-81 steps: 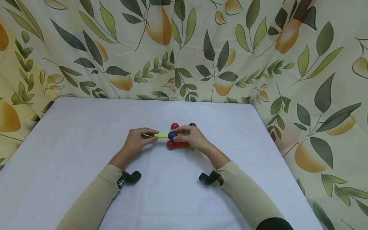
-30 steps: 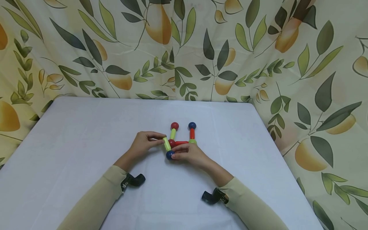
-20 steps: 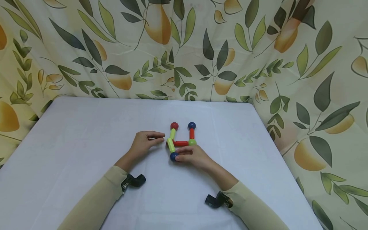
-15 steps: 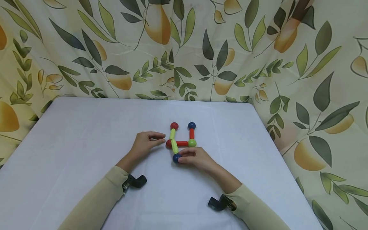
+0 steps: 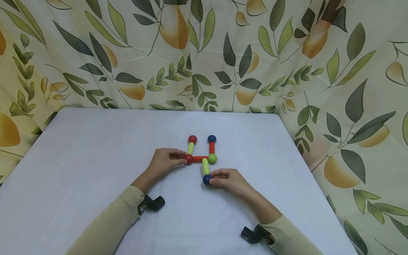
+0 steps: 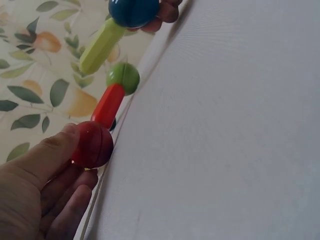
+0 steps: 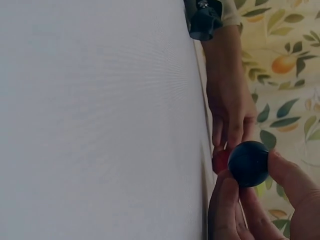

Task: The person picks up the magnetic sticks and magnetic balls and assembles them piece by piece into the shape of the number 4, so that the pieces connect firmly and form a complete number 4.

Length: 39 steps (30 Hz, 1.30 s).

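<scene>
My left hand [image 5: 164, 163] pinches the red ball [image 5: 188, 158] at the near left corner of a ball-and-rod construction; the left wrist view has the thumb and fingers about this ball. From it a red rod [image 5: 200, 159] runs right to a green ball [image 5: 212, 158]. A yellow-green rod [image 5: 190, 148] leads back to another red ball [image 5: 192, 139]. Behind the green ball, a second red rod [image 5: 211, 148] ends in a blue ball [image 5: 211, 139]. My right hand [image 5: 232, 182] pinches a nearer blue ball [image 7: 248, 163], which carries a yellow-green rod [image 6: 102, 46]. That rod's free end appears raised, apart from the green ball.
The pieces are near the middle of a white-covered table [image 5: 105, 152]. A curtain [image 5: 127, 53] patterned with leaves and fruit hangs behind the table and along its right side. Dark wrist cameras [image 5: 257, 234] sit on both sleeves.
My left hand has let go of the yellow-green rod and taken hold of the corner red ball. The right hand has carried the blue ball and its rod toward me, then rightward.
</scene>
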Available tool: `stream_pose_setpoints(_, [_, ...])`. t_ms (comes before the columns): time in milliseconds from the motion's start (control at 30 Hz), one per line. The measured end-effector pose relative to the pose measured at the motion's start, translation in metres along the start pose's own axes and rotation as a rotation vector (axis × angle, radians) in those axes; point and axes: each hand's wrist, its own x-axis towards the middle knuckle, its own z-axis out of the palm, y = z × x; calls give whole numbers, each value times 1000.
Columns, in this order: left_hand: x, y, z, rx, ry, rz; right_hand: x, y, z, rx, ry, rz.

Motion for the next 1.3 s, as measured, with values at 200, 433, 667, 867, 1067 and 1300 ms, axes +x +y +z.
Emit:
stream_pose_setpoints(200, [0, -2, 2, -18, 1, 12, -7, 4, -5, 28, 14, 22])
stream_pose_setpoints(433, [2, -3, 5, -29, 0, 54, -15, 7, -7, 60, 54, 42])
stream_pose_setpoints(667, [3, -3, 6, -16, 7, 58, -17, 6, -4, 105, 94, 70])
stream_pose_setpoints(867, [2, -3, 6, -17, 9, 60, -17, 2, -1, 47, 109, 50])
stream_pose_setpoints(1067, [2, -4, 6, -28, 9, 49, -16, -1, 1, -6, 133, 37])
stream_pose_setpoints(1300, [3, -4, 6, -39, 11, 44, -13, -2, 2, -83, 195, 43])
